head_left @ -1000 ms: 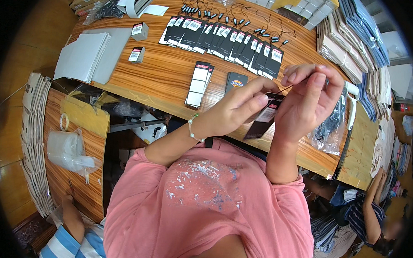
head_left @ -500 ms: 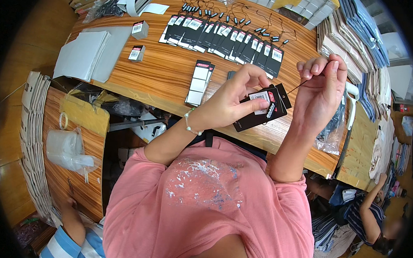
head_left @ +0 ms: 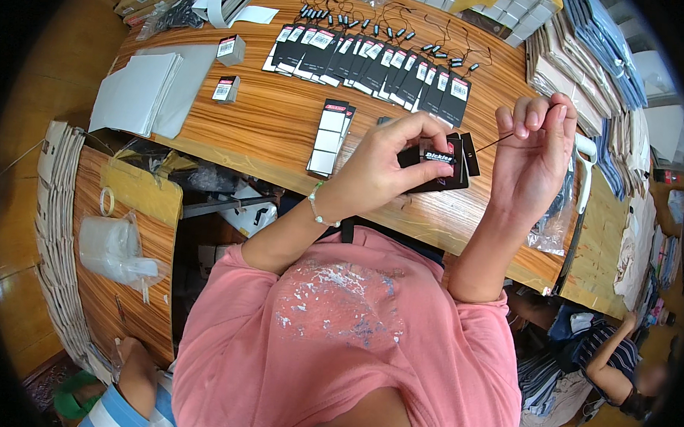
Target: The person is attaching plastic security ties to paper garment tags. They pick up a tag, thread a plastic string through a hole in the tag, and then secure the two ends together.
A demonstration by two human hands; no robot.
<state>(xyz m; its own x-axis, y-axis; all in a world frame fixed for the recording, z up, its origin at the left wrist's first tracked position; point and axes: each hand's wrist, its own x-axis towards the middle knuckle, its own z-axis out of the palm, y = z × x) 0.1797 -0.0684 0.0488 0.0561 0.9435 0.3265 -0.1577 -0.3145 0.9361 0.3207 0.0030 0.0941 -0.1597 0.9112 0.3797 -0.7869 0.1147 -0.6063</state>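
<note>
Between the thumb and fingers of my left hand (head_left: 386, 162) are black hang tags (head_left: 454, 176), stacked and slightly fanned, with a small black string seal against them. From the seal a thin black cord (head_left: 494, 144) runs tight to my right hand (head_left: 536, 146), whose fingertips pinch its end. Beyond my hands lies a long overlapping row of finished-looking black hang tags (head_left: 371, 66) with white labels, their cords and seals (head_left: 399, 34) spread toward the far side. Left of my left hand sits a small stack of black cards with white panels (head_left: 330, 137).
Two small label stacks (head_left: 225, 88) and white paper sheets (head_left: 137, 90) lie on the left of the table. Folded garments (head_left: 565, 78) are piled at the right, near a white handle (head_left: 585, 159) and a clear plastic bag (head_left: 551, 230). Other people work at both lower sides.
My left hand has turned the hang tags flatter, and the seal now sits by my thumb. The cord stays taut in my right hand. At lower left, another person's arm has shifted.
</note>
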